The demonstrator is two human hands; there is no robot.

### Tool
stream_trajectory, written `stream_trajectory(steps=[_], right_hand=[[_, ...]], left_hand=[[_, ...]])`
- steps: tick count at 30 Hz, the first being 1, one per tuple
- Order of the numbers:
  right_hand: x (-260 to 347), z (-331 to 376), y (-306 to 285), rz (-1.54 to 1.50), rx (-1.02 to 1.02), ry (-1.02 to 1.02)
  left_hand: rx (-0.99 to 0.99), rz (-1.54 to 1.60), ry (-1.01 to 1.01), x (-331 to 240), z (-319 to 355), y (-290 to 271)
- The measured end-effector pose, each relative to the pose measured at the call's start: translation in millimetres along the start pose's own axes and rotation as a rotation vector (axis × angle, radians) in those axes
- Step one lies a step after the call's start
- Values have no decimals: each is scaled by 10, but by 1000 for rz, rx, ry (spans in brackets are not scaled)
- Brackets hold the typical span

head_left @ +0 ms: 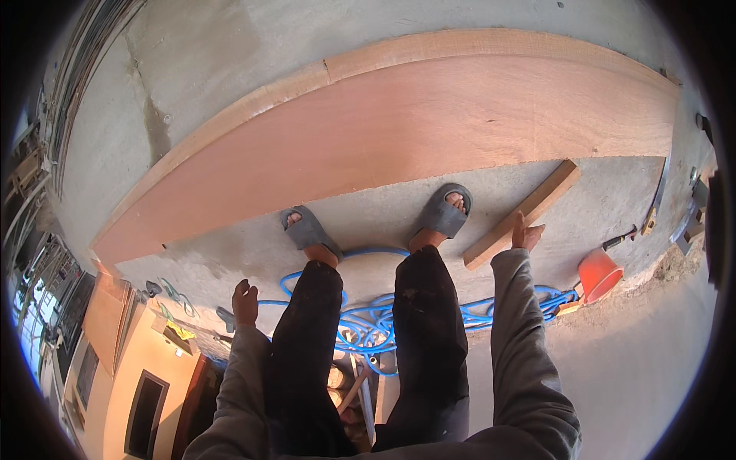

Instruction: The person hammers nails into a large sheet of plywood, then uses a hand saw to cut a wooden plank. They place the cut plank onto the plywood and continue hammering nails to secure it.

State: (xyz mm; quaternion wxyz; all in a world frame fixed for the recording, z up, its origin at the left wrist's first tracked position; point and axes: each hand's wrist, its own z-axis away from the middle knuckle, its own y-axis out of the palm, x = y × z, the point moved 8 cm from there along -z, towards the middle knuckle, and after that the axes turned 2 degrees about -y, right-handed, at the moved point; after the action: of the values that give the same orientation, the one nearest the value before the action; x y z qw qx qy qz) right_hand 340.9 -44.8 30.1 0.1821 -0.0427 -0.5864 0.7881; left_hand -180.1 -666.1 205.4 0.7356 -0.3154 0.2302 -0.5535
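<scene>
A long reddish plywood panel (399, 123) lies on the concrete ahead of my feet, with a pale timber strip (460, 44) running along its far edge. My right hand (527, 232) is open, thumb apart from the fingers, and appears to be above or beside a short wooden batten (498, 238); I cannot tell whether they touch. That batten lies slantwise, its far end at the panel's near edge. At the left, my left hand (245, 303) hangs with its fingers loosely bent and slightly apart. Nothing shows in either hand.
Behind my sandals (308, 233), a blue hose (368, 318) lies in loops around my legs. A red bucket (599, 274) sits at the right beside a black-handled tool (619, 238). Thin rods (84, 69) lie at the far left. Wooden sheets (107, 314) stand near the left wall.
</scene>
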Motion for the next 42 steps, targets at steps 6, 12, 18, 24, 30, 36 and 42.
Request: stream_trajectory(steps=[6, 12, 18, 24, 30, 36, 42], right_hand=[[-568, -414, 108, -86, 259, -86], [-524, 16, -345, -116, 594, -223], [315, 908, -1346, -452, 801, -275], [1721, 2034, -2494, -511, 935, -631], [2536, 3166, -3107, -92, 1284, -668], [3013, 3637, -3890, -53, 1113, -1128], [2505, 3232, -4610, -54, 927, -1174]], left_hand=[[161, -182, 95, -219, 646, 317], [-76, -27, -16, -162, 1535, -312], [-193, 251, 255, -1423, 1809, -624], [410, 556, 499, -2930, 2889, 503], [566, 1110, 5, -3126, 3999, 562], [520, 1371, -203, -2842, 3881, 48], [489, 1396, 10, -2986, 3890, -247]])
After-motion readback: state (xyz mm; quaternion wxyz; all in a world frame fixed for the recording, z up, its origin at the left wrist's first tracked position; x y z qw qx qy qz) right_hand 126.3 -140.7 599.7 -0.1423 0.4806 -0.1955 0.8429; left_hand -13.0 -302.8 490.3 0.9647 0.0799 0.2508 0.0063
